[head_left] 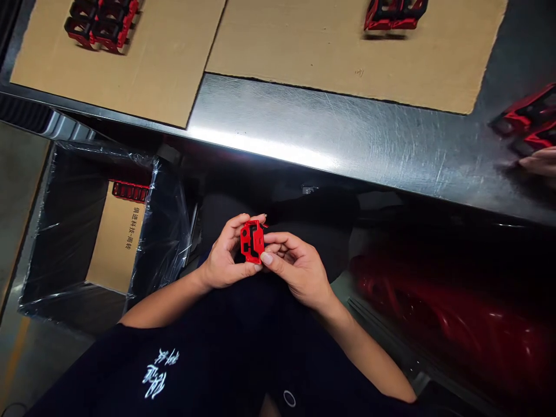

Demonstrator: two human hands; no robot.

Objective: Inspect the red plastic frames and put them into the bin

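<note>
Left hand [226, 255]: half curled; the red frame [259, 246] is clasped at its top and bottom edges.
Red frame: held just off centre, toward eight o'clock; probably light, stiff and slightly slippery, its thin bars perhaps breakable, so best gripped by the outer rim.
Right hand [302, 269]: loosely curled, its thumb pressed to the frame's lower right corner.
Box [167, 231]: lined with plastic, at nine o'clock.
Metal table [278, 127]: scratched, part-covered by cardboard [130, 81], at twelve o'clock.

Metal tabletop [330, 136]: whitened by glare near its edge
Area underneath [269, 180]: sunk in deep shadow
Held red part [258, 238]: rendered fairly sharp
Red parts, far right [520, 119]: smeared by blur
</note>
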